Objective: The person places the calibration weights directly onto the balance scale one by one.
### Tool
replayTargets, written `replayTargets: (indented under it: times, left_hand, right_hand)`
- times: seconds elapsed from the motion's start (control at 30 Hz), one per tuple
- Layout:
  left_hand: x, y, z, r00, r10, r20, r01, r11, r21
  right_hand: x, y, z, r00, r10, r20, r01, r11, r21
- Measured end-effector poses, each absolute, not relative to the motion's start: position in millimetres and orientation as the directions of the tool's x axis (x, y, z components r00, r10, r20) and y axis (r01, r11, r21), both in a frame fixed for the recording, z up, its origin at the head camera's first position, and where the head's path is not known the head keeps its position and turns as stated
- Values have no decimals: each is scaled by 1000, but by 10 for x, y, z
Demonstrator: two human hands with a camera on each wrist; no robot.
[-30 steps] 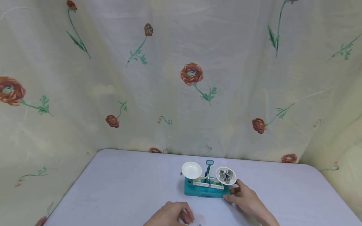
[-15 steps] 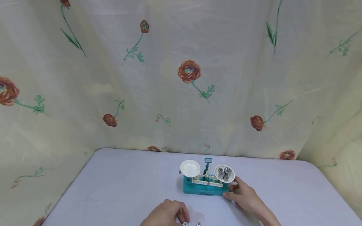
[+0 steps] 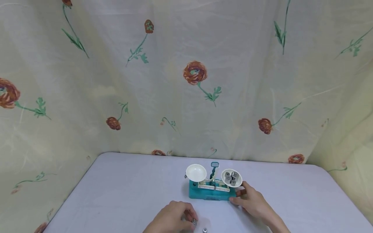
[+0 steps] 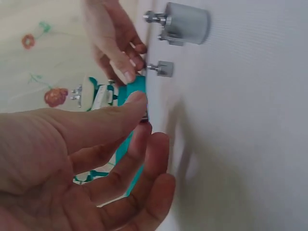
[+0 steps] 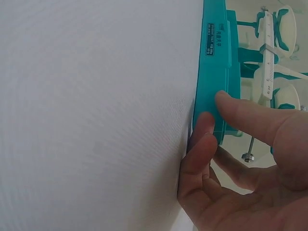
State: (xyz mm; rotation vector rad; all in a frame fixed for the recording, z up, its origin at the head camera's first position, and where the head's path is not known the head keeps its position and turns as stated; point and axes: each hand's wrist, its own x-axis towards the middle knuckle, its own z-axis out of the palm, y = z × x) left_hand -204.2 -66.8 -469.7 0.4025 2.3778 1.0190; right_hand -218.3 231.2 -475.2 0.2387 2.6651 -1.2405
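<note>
A teal balance scale [image 3: 212, 193] with two white pans stands on the table. Several metal weights [image 3: 231, 178] sit in its right pan, while its left pan [image 3: 196, 172] holds nothing. My right hand [image 3: 253, 201] grips the right end of the base; in the right wrist view the thumb [image 5: 245, 115] lies on the teal front. In front of the scale, my left hand [image 3: 174, 216] pinches a small metal weight [image 3: 194, 221] between thumb and fingers. The left wrist view shows only a sliver of that weight, the thumb covering most of it.
Near the table's front edge stands another weight [image 3: 205, 230]. In the left wrist view a large weight [image 4: 187, 23] and a small weight [image 4: 165, 69] stand on the white table [image 3: 131, 191]. A flowered curtain [image 3: 233, 97] hangs behind.
My left hand has taken hold of the small weight and moved it a little forward, towards the scale. My right hand has stayed at the base. The head view has shifted slightly.
</note>
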Motion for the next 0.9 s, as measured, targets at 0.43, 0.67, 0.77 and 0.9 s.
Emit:
replayTargets:
  times: [0.43, 0.67, 0.77, 0.9]
  left_hand:
    - [-2075, -808, -4221, -878, 478, -37, 250, 521, 816]
    - [-2096, -786, -4092, -911, 396, 115, 329, 531, 781]
    - [-2134, -751, -4054, -919, 366, 150, 341, 544, 767]
    - [-2175, -685, -4025, -921, 343, 186, 358, 551, 754]
  right_hand:
    - [-2198, 2311, -4739, -965, 67, -253, 237, 629, -741]
    - [-2206, 2313, -4740, -964, 71, -256, 242, 634, -734]
    - [-2199, 2317, -4741, -965, 70, -251, 238, 633, -737]
    - [-2185, 2323, -4742, -967, 68, -245, 232, 630, -741]
